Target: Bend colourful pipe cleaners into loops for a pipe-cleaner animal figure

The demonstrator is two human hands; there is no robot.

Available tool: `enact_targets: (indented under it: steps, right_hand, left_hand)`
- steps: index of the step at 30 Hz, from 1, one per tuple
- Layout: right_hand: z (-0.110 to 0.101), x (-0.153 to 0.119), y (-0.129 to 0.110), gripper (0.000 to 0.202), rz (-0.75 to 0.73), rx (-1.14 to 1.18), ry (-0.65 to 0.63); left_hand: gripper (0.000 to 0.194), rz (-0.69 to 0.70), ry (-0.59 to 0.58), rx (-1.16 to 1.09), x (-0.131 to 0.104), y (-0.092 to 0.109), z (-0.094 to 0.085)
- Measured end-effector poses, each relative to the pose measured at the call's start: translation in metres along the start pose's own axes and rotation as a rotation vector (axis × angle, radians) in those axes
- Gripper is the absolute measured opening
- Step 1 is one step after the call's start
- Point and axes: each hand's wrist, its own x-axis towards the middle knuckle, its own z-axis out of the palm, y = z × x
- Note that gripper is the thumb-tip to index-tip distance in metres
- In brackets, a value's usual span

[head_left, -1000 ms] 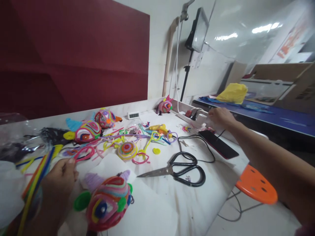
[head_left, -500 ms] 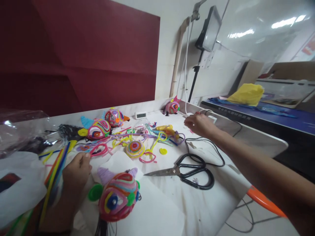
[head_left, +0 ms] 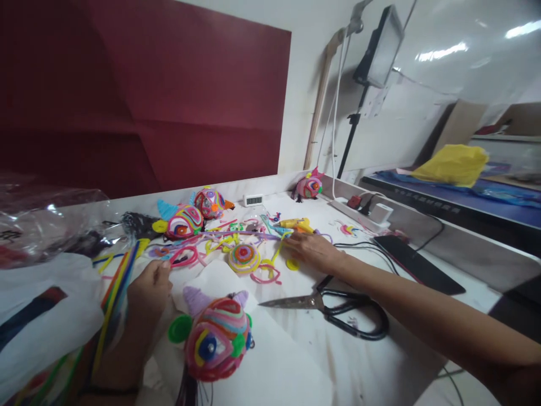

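Note:
My left hand (head_left: 150, 287) is closed with curled fingers beside a bundle of coloured pipe cleaners (head_left: 116, 293). Whether anything is in its pinch is hidden. My right hand (head_left: 310, 251) reaches low over the table, fingers stretched toward a yellow looped pipe cleaner (head_left: 279, 249) and just in front of a yellow glue gun (head_left: 298, 224). Close to me, a round ornament (head_left: 217, 338) covered in coloured coils, with lilac horns and a dark tassel, rests on white paper (head_left: 274, 361). Big black-handled scissors (head_left: 357, 310) lie to its right. A coiled disc (head_left: 244, 258) sits behind it.
Similar ornaments (head_left: 182, 221) stand at the back, one (head_left: 310, 185) in the far corner. A small digital timer (head_left: 253, 200) is between them. At right are a power strip (head_left: 359, 214), cables and a dark flat object (head_left: 418, 265). Clear plastic bags (head_left: 54, 217) crowd the left.
My right hand has moved left from the power strip to the loose pipe cleaners by the glue gun, uncovering the strip. The view has turned slightly right. My left hand keeps its place beside the bundle.

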Motion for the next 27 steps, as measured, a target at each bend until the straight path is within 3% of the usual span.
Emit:
enact_targets:
  steps: [5,12,17,22,27]
  right_hand:
    - [0.003,0.000,0.007,0.022,-0.041,0.010,-0.007]
    - [-0.011,-0.017,0.021,0.024,-0.006,0.090,0.032]
    - [-0.024,-0.026,0.028,0.020,0.033,0.433,0.104]
    - [-0.027,-0.030,0.034,0.023,0.143,0.705,0.053]
    - [-0.022,-0.028,0.035,0.025,0.138,0.579,0.073]
  left_hand:
    - [0.026,-0.023,-0.022,-0.040,-0.001,0.001,-0.001]
    - [0.027,-0.050,-0.041,-0.068,-0.005,0.009,-0.005]
    - [0.026,-0.053,-0.048,-0.059,-0.009,0.020,-0.010]
    - [0.026,-0.059,-0.052,-0.066,-0.010,0.021,-0.012]
    - [0.028,-0.026,-0.051,-0.074,-0.008,0.014,-0.008]
